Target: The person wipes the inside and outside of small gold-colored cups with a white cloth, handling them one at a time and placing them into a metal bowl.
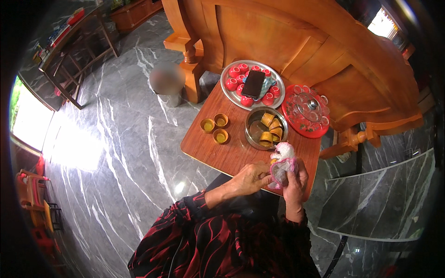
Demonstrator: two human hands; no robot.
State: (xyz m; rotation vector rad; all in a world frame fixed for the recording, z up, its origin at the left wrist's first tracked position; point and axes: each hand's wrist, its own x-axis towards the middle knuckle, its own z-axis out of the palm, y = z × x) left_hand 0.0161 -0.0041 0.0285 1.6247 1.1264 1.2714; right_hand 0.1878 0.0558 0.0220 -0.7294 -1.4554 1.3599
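Note:
My right hand [295, 180] grips a white cloth with pink edging [283, 166] over the near edge of the wooden table [240, 156]. My left hand [252, 179] pinches at the cloth's left side, where a bit of something yellow shows; most of it is hidden. Just beyond the cloth stands a steel pot [255, 130] with several yellow-brown cups [267, 119] lying in it. Three similar cups [220, 136] stand upright to the left of the pot. Behind, a round metal tray [227, 95] bears several upturned red cups [232, 84], a blue cloth [268, 83] and a black phone [253, 84].
A red tray [313, 133] with glass cups and a glass lid [306, 106] lies at the table's right. A carved wooden bench [271, 38] runs along the far side. A bin [170, 100] stands on the marble floor, left of the bench.

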